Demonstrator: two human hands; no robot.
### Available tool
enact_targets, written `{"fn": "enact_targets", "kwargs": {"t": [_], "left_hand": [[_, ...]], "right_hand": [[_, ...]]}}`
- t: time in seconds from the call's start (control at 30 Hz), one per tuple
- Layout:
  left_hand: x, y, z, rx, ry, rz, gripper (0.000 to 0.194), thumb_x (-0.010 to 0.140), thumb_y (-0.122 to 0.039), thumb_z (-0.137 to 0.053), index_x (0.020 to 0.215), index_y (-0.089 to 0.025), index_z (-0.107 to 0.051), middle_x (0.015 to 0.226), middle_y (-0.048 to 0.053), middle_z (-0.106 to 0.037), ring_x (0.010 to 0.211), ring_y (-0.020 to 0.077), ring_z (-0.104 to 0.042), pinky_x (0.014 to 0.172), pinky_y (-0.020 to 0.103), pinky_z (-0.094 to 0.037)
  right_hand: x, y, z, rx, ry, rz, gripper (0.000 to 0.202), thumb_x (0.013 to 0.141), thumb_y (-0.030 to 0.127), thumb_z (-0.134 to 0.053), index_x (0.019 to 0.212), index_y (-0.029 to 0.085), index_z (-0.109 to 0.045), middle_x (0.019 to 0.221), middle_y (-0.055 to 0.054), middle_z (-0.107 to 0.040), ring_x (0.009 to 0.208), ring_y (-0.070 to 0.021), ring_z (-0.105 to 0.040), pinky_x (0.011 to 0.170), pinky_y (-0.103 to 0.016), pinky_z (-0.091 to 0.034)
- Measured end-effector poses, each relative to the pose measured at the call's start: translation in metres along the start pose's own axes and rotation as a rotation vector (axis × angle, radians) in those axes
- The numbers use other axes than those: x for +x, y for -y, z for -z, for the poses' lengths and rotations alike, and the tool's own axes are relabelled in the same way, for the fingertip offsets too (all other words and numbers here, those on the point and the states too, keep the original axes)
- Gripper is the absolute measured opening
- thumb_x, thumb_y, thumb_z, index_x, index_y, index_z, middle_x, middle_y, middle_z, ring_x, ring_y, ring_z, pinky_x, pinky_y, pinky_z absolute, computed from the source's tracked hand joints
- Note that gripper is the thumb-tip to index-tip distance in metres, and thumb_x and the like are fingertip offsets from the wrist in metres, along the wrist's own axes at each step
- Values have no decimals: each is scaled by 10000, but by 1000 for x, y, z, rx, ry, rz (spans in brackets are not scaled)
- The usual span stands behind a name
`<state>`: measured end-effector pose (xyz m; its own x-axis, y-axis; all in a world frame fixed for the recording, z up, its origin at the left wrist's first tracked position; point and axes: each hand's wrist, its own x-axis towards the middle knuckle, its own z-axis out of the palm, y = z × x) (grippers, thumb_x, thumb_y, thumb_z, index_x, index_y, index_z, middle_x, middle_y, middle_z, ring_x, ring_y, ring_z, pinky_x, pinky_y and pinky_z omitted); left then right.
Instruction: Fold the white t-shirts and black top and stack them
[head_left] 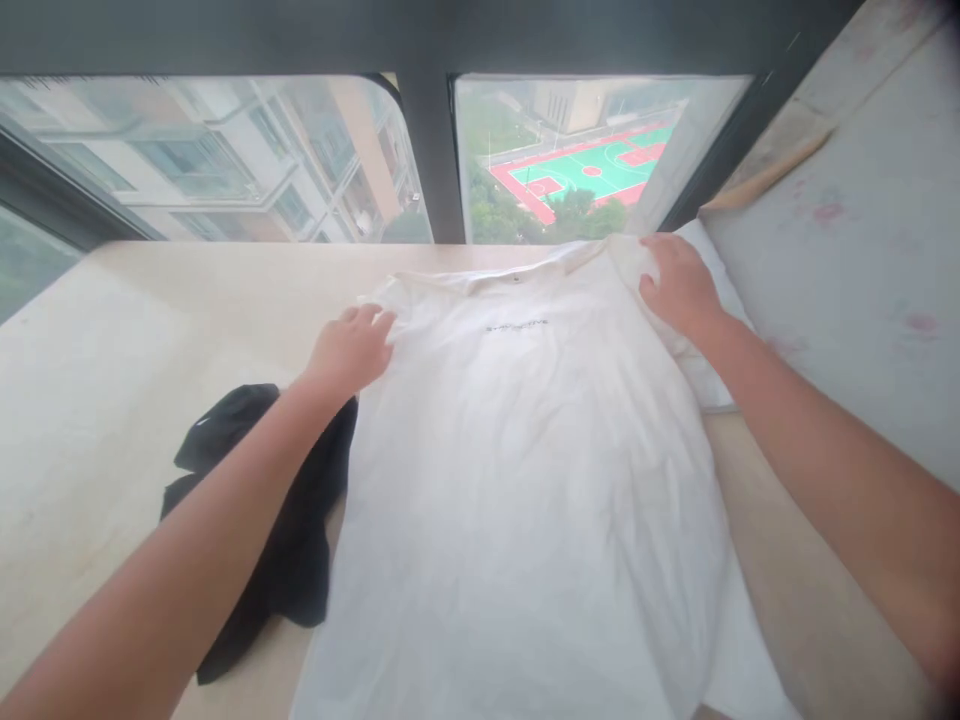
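Observation:
A white T-shirt (pixel 510 480) lies spread out with its collar toward the window and small dark lettering across the chest. My left hand (pixel 354 345) is at the shirt's left shoulder, its curled fingers closed on the fabric. At the opposite shoulder, my right hand (pixel 681 282) grips the cloth near the sleeve, thumb bent toward the fingers. Creases run down the shirt's right side. Black folded clothing (pixel 292 550) lies to the left, partly covered by my left forearm and bordering the shirt.
The pale sill-like surface (pixel 97 400) runs up to a dark window frame (pixel 431 150). Buildings and a green and red sports court show outside. On the right, a light panel or cloth with a faint floral pattern (pixel 847 270) slopes beside my right arm.

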<state>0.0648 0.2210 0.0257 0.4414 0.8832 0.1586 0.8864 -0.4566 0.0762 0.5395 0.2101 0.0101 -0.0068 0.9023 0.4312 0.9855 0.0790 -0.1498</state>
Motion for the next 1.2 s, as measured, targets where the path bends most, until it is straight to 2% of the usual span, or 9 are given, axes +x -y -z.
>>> {"fn": "enact_targets", "kwargs": {"t": [0.1, 0.17, 0.3, 0.47, 0.7, 0.83, 0.93, 1.07, 1.2], "left_hand": [[-73, -17, 16, 59, -2, -15, 326, 950, -282, -502, 1225, -125, -579, 1255, 132, -594, 1141, 296, -579, 947, 429, -485], [-137, -31, 22, 30, -42, 44, 252, 941, -296, -514, 1147, -172, -590, 1163, 85, -632, 1053, 246, -620, 880, 346, -505], [-254, -54, 18, -118, -30, 41, 185, 962, -360, -487, 959, -211, -596, 955, 29, -656, 830, 165, -654, 699, 256, -509], [-328, -55, 4, -218, -74, -58, 260, 904, -469, -581, 949, -219, -637, 960, 50, -679, 865, 192, -685, 754, 277, -561], [-355, -47, -2, -143, -34, -189, 366, 813, -417, -706, 1123, -228, -662, 1120, 104, -689, 994, 250, -695, 839, 344, -591], [-365, -47, 2, -128, 14, -224, 377, 797, -424, -719, 1125, -244, -674, 1219, 115, -672, 1059, 277, -685, 857, 375, -597], [-369, -48, 3, -128, 13, -206, 218, 878, -369, -625, 1044, -244, -692, 1201, 107, -682, 1037, 254, -694, 852, 368, -598], [-371, -51, 4, -148, -11, -154, 197, 942, -307, -514, 966, -240, -698, 1166, 100, -693, 1017, 226, -699, 853, 349, -595], [-372, -53, 7, -180, -22, -143, 227, 885, -434, -612, 975, -248, -704, 1188, 99, -689, 1033, 245, -696, 854, 356, -602]], "right_hand": [[-84, 15, 31, 90, -100, -81, 484, 841, 149, -546, 1322, 100, -538, 1282, -156, -597, 1189, -232, -576, 1017, -382, -482], [-152, 29, 54, 161, -94, -148, 433, 848, 183, -553, 1280, 164, -566, 1197, -119, -639, 1013, -212, -649, 860, -354, -559], [-285, 60, 95, 197, -104, -252, 198, 913, 241, -522, 1069, 211, -640, 1049, -53, -681, 767, -149, -651, 726, -295, -549], [-393, 83, 118, 282, 48, -69, 151, 927, 268, -548, 1016, 239, -667, 1040, -53, -682, 938, -186, -658, 831, -314, -552], [-419, 88, 117, 265, 307, 36, 316, 877, 298, -606, 1186, 256, -656, 1228, -80, -637, 1125, -223, -618, 953, -378, -553], [-419, 79, 111, 250, 260, 9, 266, 936, 233, -463, 1049, 246, -703, 1111, -67, -686, 1019, -201, -663, 901, -374, -568], [-415, 69, 112, 287, 214, -52, 271, 965, 321, -460, 999, 230, -713, 1030, -69, -716, 956, -207, -686, 861, -366, -577], [-406, 49, 133, 341, 209, -155, 299, 967, 421, -476, 1002, 243, -714, 1054, -52, -721, 970, -206, -689, 862, -339, -570], [-405, 28, 153, 257, 152, -286, 318, 952, 479, -481, 982, 255, -705, 1063, -34, -719, 957, -209, -688, 828, -326, -567]]}}
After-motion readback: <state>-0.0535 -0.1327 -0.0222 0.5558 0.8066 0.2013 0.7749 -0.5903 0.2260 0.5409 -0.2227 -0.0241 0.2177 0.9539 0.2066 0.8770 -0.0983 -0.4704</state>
